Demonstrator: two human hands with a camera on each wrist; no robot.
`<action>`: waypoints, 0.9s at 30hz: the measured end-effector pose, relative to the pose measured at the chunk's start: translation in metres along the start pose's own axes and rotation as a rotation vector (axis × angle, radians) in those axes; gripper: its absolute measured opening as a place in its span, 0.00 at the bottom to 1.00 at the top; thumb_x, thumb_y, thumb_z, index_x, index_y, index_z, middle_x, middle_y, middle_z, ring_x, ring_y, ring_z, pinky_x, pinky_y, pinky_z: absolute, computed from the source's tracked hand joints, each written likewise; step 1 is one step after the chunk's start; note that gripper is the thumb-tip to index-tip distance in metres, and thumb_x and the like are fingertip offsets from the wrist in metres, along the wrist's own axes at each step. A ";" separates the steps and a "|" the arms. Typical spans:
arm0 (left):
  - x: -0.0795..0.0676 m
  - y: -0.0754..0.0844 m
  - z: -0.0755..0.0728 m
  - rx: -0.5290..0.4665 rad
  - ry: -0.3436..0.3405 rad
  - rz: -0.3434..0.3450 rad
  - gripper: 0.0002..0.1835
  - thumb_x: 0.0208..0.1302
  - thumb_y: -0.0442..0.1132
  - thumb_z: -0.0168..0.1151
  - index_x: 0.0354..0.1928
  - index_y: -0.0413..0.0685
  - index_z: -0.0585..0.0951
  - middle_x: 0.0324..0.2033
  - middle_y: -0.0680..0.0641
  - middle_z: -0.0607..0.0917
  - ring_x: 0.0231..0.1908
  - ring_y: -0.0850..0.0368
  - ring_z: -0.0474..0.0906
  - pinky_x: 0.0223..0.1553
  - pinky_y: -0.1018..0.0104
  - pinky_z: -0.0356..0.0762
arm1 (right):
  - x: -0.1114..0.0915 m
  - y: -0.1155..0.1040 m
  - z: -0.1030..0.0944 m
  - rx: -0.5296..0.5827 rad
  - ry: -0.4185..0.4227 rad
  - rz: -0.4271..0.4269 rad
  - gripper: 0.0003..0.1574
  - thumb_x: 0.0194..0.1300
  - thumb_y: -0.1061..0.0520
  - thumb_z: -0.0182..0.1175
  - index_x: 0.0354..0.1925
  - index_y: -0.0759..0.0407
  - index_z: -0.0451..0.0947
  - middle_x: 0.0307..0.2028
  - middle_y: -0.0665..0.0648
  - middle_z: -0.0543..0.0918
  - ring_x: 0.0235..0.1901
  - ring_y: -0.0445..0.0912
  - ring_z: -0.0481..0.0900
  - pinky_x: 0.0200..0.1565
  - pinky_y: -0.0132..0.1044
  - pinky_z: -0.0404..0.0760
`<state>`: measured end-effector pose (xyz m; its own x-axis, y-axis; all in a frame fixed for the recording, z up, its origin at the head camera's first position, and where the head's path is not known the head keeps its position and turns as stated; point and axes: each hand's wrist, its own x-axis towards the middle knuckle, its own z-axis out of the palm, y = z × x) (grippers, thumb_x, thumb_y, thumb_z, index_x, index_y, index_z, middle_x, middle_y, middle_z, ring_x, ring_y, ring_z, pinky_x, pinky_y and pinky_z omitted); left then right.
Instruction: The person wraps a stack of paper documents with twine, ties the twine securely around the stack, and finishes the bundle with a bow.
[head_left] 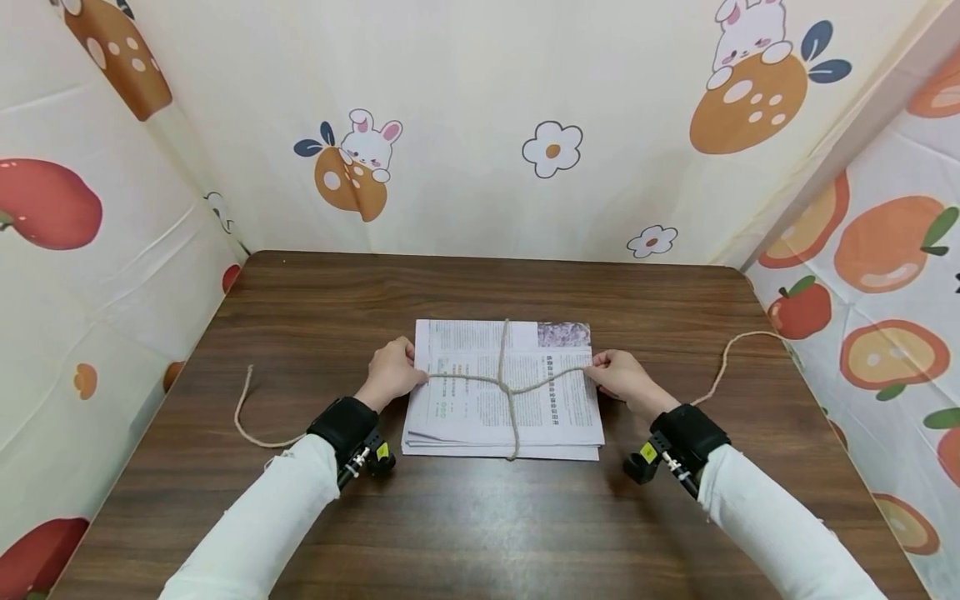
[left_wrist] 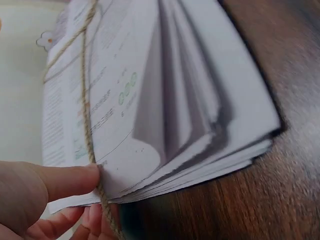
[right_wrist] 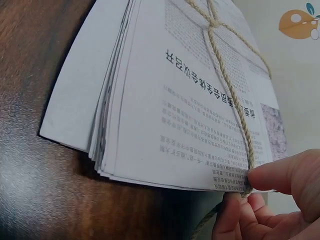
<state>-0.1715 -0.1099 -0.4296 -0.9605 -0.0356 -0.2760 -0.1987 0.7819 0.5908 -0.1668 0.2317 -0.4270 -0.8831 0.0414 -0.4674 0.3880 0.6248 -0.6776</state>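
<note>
A stack of printed newspapers (head_left: 465, 421) lies at the middle of the table, with a thin tan rope (head_left: 514, 421) crossing over its top. The two strands meet near the stack's center. At the left edge, my left hand (head_left: 393, 368) pinches the rope, thumb on top and fingers curled below the paper's edge, as the left wrist view shows. Opposite it, my right hand (head_left: 626, 379) grips the rope (right_wrist: 235, 95) at the right edge in the same way. In the left wrist view the sheets' corners fan apart slightly.
One loose rope end (head_left: 242, 408) curls on the table left of the left forearm. Another rope tail (head_left: 723, 358) runs past the right hand to the table's right edge. Printed cloth walls (head_left: 465, 67) border the brown wooden table (head_left: 487, 533) at the back and sides.
</note>
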 end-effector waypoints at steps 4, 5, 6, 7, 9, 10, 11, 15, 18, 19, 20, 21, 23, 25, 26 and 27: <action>-0.003 0.001 -0.004 -0.008 0.053 0.068 0.16 0.52 0.37 0.66 0.38 0.40 0.70 0.30 0.43 0.77 0.29 0.51 0.73 0.26 0.66 0.67 | -0.004 -0.007 -0.007 0.001 0.024 -0.077 0.17 0.64 0.57 0.51 0.46 0.69 0.67 0.32 0.57 0.72 0.30 0.45 0.72 0.32 0.34 0.73; -0.003 0.002 -0.005 -0.008 0.071 0.085 0.16 0.53 0.37 0.66 0.38 0.41 0.70 0.30 0.43 0.77 0.28 0.51 0.73 0.25 0.67 0.67 | -0.005 -0.009 -0.009 0.003 0.031 -0.095 0.17 0.64 0.58 0.51 0.46 0.70 0.67 0.33 0.57 0.72 0.31 0.46 0.72 0.33 0.35 0.74; -0.003 0.004 -0.007 -0.007 0.090 0.105 0.16 0.53 0.37 0.66 0.39 0.41 0.70 0.30 0.43 0.77 0.28 0.51 0.73 0.24 0.67 0.67 | -0.006 -0.011 -0.011 0.006 0.037 -0.111 0.18 0.64 0.58 0.51 0.47 0.71 0.66 0.34 0.58 0.72 0.32 0.47 0.73 0.34 0.36 0.75; -0.003 0.006 -0.009 -0.004 0.108 0.124 0.16 0.53 0.37 0.65 0.39 0.41 0.70 0.30 0.43 0.77 0.28 0.51 0.73 0.24 0.67 0.67 | -0.006 -0.013 -0.013 0.010 0.041 -0.127 0.20 0.64 0.58 0.51 0.50 0.72 0.66 0.35 0.59 0.73 0.34 0.48 0.73 0.36 0.37 0.76; -0.003 0.010 -0.014 0.002 0.144 0.164 0.16 0.54 0.36 0.65 0.40 0.40 0.70 0.31 0.43 0.77 0.29 0.51 0.74 0.25 0.67 0.68 | -0.006 -0.017 -0.016 0.016 0.050 -0.149 0.24 0.64 0.58 0.50 0.54 0.73 0.64 0.38 0.61 0.73 0.37 0.48 0.73 0.38 0.39 0.76; -0.003 0.012 -0.017 0.000 0.159 0.181 0.16 0.54 0.36 0.65 0.40 0.41 0.70 0.31 0.43 0.77 0.29 0.51 0.74 0.25 0.67 0.69 | -0.006 -0.019 -0.018 0.013 0.056 -0.158 0.25 0.64 0.59 0.50 0.56 0.73 0.64 0.39 0.61 0.73 0.37 0.48 0.73 0.38 0.39 0.76; -0.003 0.015 -0.020 0.001 0.175 0.199 0.16 0.54 0.35 0.65 0.41 0.41 0.70 0.31 0.43 0.77 0.29 0.51 0.75 0.26 0.66 0.70 | -0.007 -0.021 -0.020 0.003 0.065 -0.168 0.26 0.65 0.58 0.49 0.56 0.73 0.64 0.39 0.61 0.73 0.37 0.48 0.73 0.37 0.38 0.76; -0.001 0.022 -0.032 0.016 0.245 0.277 0.15 0.55 0.34 0.65 0.40 0.41 0.69 0.31 0.44 0.76 0.30 0.52 0.75 0.27 0.65 0.73 | -0.010 -0.029 -0.027 -0.101 0.135 -0.251 0.20 0.64 0.57 0.50 0.51 0.69 0.69 0.37 0.60 0.73 0.32 0.46 0.72 0.30 0.32 0.72; 0.000 0.026 -0.039 0.023 0.307 0.335 0.15 0.55 0.34 0.65 0.41 0.41 0.69 0.31 0.44 0.76 0.30 0.52 0.74 0.28 0.64 0.72 | -0.012 -0.033 -0.032 -0.150 0.202 -0.341 0.14 0.64 0.57 0.51 0.43 0.67 0.70 0.34 0.60 0.73 0.30 0.46 0.71 0.28 0.31 0.69; 0.001 0.027 -0.041 0.025 0.329 0.362 0.15 0.55 0.34 0.65 0.41 0.41 0.70 0.31 0.44 0.76 0.30 0.52 0.74 0.29 0.63 0.72 | -0.012 -0.034 -0.034 -0.156 0.222 -0.370 0.12 0.64 0.57 0.52 0.41 0.66 0.70 0.34 0.60 0.74 0.30 0.47 0.71 0.28 0.32 0.69; 0.001 0.027 -0.043 0.026 0.351 0.388 0.15 0.55 0.34 0.65 0.42 0.41 0.70 0.31 0.44 0.76 0.30 0.52 0.74 0.29 0.63 0.71 | -0.012 -0.035 -0.035 -0.159 0.245 -0.398 0.11 0.64 0.58 0.52 0.40 0.66 0.70 0.33 0.60 0.74 0.30 0.47 0.71 0.28 0.33 0.69; 0.001 0.027 -0.043 0.025 0.375 0.418 0.16 0.55 0.34 0.65 0.43 0.40 0.71 0.32 0.44 0.76 0.31 0.52 0.74 0.29 0.62 0.71 | -0.012 -0.035 -0.036 -0.166 0.271 -0.429 0.10 0.63 0.58 0.53 0.39 0.65 0.70 0.33 0.60 0.75 0.30 0.48 0.71 0.29 0.34 0.69; 0.001 0.025 -0.044 0.029 0.438 0.493 0.17 0.54 0.33 0.65 0.43 0.39 0.71 0.32 0.44 0.76 0.31 0.51 0.74 0.30 0.61 0.72 | -0.011 -0.035 -0.038 -0.177 0.322 -0.494 0.10 0.63 0.59 0.54 0.40 0.64 0.71 0.33 0.61 0.77 0.31 0.49 0.73 0.31 0.36 0.70; 0.002 0.020 -0.042 0.054 0.522 0.586 0.16 0.53 0.33 0.66 0.42 0.38 0.72 0.31 0.43 0.76 0.30 0.51 0.74 0.29 0.59 0.72 | -0.010 -0.032 -0.037 -0.191 0.380 -0.567 0.09 0.61 0.60 0.56 0.40 0.62 0.71 0.32 0.61 0.78 0.31 0.50 0.74 0.31 0.38 0.70; 0.002 0.017 -0.039 0.070 0.565 0.634 0.16 0.52 0.33 0.67 0.41 0.38 0.72 0.30 0.43 0.76 0.29 0.51 0.74 0.30 0.59 0.73 | -0.010 -0.029 -0.037 -0.190 0.402 -0.607 0.09 0.60 0.61 0.57 0.40 0.61 0.71 0.31 0.61 0.78 0.30 0.50 0.74 0.31 0.39 0.70; 0.002 0.013 -0.037 0.087 0.603 0.685 0.16 0.51 0.32 0.67 0.40 0.38 0.72 0.30 0.43 0.76 0.29 0.50 0.74 0.30 0.58 0.73 | -0.010 -0.025 -0.036 -0.194 0.418 -0.652 0.09 0.59 0.62 0.58 0.40 0.61 0.72 0.31 0.60 0.79 0.29 0.49 0.74 0.30 0.39 0.70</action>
<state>-0.1834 -0.1224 -0.3945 -0.8068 0.1531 0.5707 0.4433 0.7955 0.4132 -0.1774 0.2432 -0.3850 -0.9571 -0.1143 0.2662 -0.2594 0.7469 -0.6122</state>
